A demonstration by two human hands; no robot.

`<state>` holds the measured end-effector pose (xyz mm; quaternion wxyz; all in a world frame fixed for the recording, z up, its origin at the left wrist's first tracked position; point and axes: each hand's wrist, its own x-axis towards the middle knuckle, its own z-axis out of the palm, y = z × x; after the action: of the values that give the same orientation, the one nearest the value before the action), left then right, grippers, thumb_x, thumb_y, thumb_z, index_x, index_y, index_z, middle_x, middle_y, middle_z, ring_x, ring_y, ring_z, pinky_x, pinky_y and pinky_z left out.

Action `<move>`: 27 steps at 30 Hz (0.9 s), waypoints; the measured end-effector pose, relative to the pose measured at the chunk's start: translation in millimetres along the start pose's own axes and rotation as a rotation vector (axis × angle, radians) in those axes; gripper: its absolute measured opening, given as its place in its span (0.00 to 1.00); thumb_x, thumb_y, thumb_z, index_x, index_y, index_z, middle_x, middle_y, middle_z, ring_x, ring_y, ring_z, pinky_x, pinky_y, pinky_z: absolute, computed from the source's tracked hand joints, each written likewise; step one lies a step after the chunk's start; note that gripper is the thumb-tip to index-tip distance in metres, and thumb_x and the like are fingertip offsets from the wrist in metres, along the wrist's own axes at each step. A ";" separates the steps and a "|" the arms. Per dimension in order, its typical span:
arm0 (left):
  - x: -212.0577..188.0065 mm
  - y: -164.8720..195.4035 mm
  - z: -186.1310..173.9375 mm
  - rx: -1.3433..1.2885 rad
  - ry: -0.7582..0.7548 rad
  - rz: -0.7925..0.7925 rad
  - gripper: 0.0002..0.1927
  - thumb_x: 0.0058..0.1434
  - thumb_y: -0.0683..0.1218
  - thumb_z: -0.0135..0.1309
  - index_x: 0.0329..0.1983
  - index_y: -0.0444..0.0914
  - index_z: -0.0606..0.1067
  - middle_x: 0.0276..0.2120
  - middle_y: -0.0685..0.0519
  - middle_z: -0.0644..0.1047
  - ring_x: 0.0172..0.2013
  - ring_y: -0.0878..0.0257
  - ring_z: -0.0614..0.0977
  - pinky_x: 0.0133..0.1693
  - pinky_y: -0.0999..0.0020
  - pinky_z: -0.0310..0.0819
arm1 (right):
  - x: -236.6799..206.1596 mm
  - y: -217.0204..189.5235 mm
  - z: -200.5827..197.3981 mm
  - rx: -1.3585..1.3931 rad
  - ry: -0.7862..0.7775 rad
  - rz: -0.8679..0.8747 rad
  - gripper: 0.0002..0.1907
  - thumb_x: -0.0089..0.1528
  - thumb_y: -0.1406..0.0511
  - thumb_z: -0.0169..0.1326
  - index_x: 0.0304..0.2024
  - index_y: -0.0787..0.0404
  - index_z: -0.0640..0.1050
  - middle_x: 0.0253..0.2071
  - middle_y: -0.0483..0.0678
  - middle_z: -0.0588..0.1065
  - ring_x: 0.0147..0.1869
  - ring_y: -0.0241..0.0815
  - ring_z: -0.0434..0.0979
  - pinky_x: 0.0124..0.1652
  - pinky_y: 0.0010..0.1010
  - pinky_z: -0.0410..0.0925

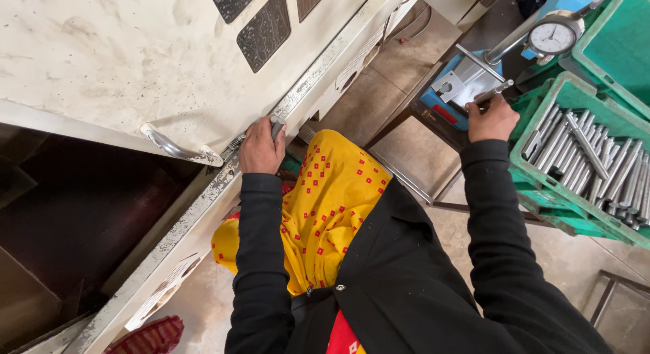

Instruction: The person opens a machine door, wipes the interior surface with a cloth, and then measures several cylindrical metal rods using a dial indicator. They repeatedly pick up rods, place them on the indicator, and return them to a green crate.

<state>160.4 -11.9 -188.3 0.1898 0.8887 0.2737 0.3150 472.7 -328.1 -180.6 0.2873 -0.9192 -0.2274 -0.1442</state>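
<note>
My left hand (pixel 261 147) is closed around a short grey metal rod (pixel 277 127) and rests on the worn ledge of a white machine (pixel 203 198). My right hand (pixel 492 118) grips another metal rod (pixel 493 92), its tip held against a blue gauge stand (pixel 455 90). A round dial gauge (pixel 553 37) sits above that stand. Both arms wear black sleeves; a yellow cloth with red squares (pixel 323 205) hangs between them.
A green crate (pixel 535 130) full of several grey metal rods (pixel 596 166) stands at the right, with another green crate (pixel 619 49) above it. The machine's sliding door carries a curved metal handle (pixel 177 149). Its dark interior (pixel 81 218) opens at the left. Concrete floor lies below.
</note>
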 end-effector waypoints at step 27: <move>4.9 9.8 -8.4 -0.003 -0.031 -0.031 0.12 0.69 0.49 0.56 0.48 0.36 0.74 0.37 0.42 0.80 0.41 0.45 0.82 0.42 0.52 0.77 | 28.6 -7.3 11.2 -0.062 0.050 0.142 0.15 0.54 0.63 0.73 0.34 0.65 0.81 0.33 0.54 0.81 0.37 0.59 0.78 0.44 0.47 0.69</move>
<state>161.6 -15.1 -175.0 0.2001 0.8889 0.2839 0.2988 495.1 -306.5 -174.8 0.2738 -0.9376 -0.1500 -0.1531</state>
